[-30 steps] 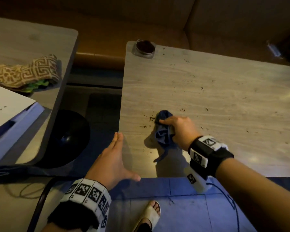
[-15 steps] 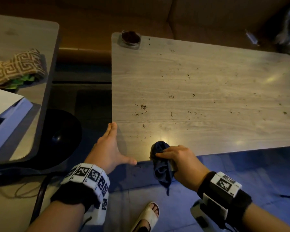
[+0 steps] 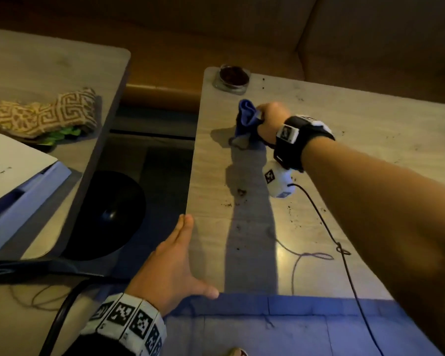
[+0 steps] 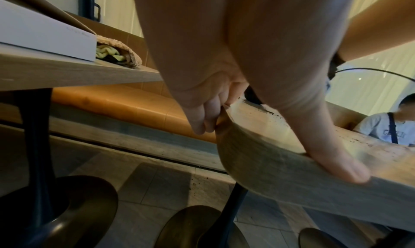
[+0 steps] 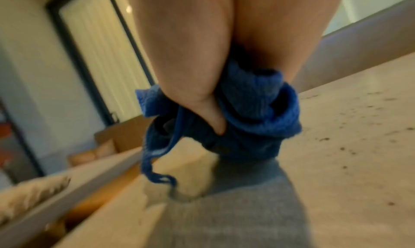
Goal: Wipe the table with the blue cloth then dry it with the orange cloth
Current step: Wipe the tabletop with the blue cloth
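Crumbs speckle the counter [image 3: 319, 140]. Right hand [image 3: 270, 122] grips the bunched blue cloth [image 3: 246, 116] in the upper middle of the frame (beside a small glass dish [image 3: 231, 78]). Left hand [image 3: 175, 263], fingers straight, braces the counter's lower-left corner.

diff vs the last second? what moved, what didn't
The right hand, gripping the blue cloth, went from the table's near edge to the far end beside the glass dish. The left hand stayed on the near left corner; crumbs remain.
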{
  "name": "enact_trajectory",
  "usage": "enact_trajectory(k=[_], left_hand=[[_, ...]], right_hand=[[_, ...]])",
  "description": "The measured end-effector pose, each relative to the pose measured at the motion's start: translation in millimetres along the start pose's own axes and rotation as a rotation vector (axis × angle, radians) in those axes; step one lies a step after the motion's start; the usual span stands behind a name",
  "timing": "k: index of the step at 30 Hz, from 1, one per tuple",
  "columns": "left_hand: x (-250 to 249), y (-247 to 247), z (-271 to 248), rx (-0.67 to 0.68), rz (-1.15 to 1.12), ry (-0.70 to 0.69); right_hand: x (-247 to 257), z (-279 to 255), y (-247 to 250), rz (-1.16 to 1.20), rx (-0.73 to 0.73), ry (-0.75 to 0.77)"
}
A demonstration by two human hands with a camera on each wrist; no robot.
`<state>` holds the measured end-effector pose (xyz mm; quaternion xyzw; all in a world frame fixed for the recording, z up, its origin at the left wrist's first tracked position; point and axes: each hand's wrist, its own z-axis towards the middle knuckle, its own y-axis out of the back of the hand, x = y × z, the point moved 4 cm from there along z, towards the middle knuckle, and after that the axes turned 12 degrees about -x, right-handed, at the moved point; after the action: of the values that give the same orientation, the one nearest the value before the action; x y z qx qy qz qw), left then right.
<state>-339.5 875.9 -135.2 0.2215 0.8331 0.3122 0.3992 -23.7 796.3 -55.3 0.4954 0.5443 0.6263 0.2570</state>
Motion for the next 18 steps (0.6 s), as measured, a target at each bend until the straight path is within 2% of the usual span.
enact_trajectory(k=[2,5,9,13,18], left_hand=[[-2,0,1,-0.004,0.010,0.004],[-2,0,0,-0.007,-0.001,0.028],[-2,2,-5,-0.022,-0.022,-0.009],[-5,5,-8,-0.026,-0.028,-0.045],[-2,5,-11,-0.047,-0.033,-0.082]], right_hand=[[11,12,-24,-0.161,0.083,0.068],[20,-15,-38,-0.268,0.103,0.161],[9,-107,-32,-0.192,0.157,0.251],[5,-206,-35,-0.117,0.229,0.268],[-5,-279,-47,-0.064,0.230,0.226]])
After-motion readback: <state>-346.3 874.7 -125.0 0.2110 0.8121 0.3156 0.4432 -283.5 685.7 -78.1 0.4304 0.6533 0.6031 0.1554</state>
